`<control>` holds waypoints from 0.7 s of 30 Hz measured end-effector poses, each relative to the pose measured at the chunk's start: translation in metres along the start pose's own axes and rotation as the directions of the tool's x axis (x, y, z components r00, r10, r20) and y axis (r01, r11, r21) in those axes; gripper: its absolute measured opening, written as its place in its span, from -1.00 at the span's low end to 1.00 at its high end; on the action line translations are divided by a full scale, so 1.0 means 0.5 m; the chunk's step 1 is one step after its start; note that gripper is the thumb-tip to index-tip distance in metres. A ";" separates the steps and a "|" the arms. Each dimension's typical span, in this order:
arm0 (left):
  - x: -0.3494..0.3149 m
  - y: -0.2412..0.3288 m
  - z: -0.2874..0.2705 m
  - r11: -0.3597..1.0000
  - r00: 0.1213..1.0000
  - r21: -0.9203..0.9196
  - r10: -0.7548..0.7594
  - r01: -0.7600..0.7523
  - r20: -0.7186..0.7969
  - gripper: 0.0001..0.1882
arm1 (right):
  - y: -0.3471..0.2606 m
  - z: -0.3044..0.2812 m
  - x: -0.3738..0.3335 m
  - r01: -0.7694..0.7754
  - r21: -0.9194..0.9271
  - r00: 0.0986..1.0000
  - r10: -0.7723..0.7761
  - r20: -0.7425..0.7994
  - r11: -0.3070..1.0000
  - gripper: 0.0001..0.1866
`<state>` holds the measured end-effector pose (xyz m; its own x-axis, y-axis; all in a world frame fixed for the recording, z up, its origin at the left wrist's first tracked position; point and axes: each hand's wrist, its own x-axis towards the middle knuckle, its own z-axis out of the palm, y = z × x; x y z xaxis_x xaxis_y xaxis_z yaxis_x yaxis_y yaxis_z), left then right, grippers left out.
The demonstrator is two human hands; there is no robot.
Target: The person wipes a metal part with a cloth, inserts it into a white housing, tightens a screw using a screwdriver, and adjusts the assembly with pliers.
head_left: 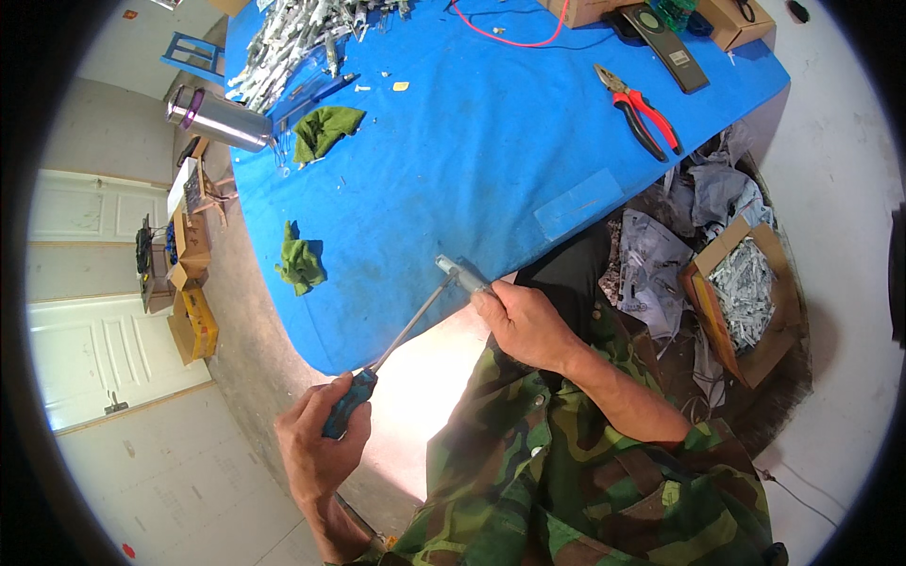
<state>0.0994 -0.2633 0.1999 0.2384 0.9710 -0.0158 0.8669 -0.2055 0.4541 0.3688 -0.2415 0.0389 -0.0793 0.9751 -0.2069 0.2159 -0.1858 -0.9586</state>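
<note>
My left hand (324,443) is wrapped round the blue-and-black handle of a screwdriver (415,321). Its long thin shaft slants up and to the right, with the tip at a narrow grey-white piece (462,274). That piece is gripped in my right hand (530,325), between thumb and fingers, over the near edge of the blue-covered table (444,170). What kind of part it is I cannot make out, and my fingers hide its lower end. A crumpled green cloth (300,261) lies on the table to the left of the piece.
Farther back lie another green cloth (326,130), a steel flask (222,120) and a heap of grey-white parts (297,47). Red-handled pliers (642,118) rest at the right, near a dark flat device (663,52). Below the table's right edge stands an open carton (746,292) of similar parts.
</note>
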 end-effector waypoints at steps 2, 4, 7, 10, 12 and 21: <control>0.000 0.001 0.002 0.999 0.999 -0.018 -0.034 0.034 0.004 -0.65 | -0.002 0.001 -0.001 0.036 -0.056 0.999 -0.037 -0.031 0.998 -0.60; 0.001 0.001 0.004 0.997 0.998 -0.041 -0.065 0.065 0.003 -0.65 | -0.002 0.001 0.001 0.026 -0.062 0.999 -0.027 -0.022 0.998 -0.61; 0.001 0.001 0.003 0.998 0.998 -0.030 -0.052 0.052 0.022 -0.64 | -0.003 -0.002 0.001 0.020 -0.086 1.000 -0.021 -0.008 0.996 -0.61; 0.007 0.002 0.004 0.992 0.994 0.067 0.111 -0.110 -0.012 -0.62 | -0.012 -0.009 0.004 -0.028 -0.107 0.999 0.032 0.034 0.994 -0.58; 0.010 0.000 0.006 0.983 0.986 0.091 0.163 -0.161 -0.017 -0.61 | -0.012 -0.010 0.003 -0.027 -0.106 0.999 0.030 0.029 0.994 -0.58; 0.011 -0.077 0.019 0.970 0.998 -0.238 -0.049 0.056 0.035 -0.67 | -0.015 -0.010 0.004 -0.071 -0.181 0.995 0.081 0.052 0.981 -0.55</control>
<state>0.0715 -0.2510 0.1737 0.2111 0.9750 -0.0693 0.7495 -0.1159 0.6518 0.3720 -0.2377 0.0467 -0.1122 0.9492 -0.2940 0.3936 -0.2292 -0.8903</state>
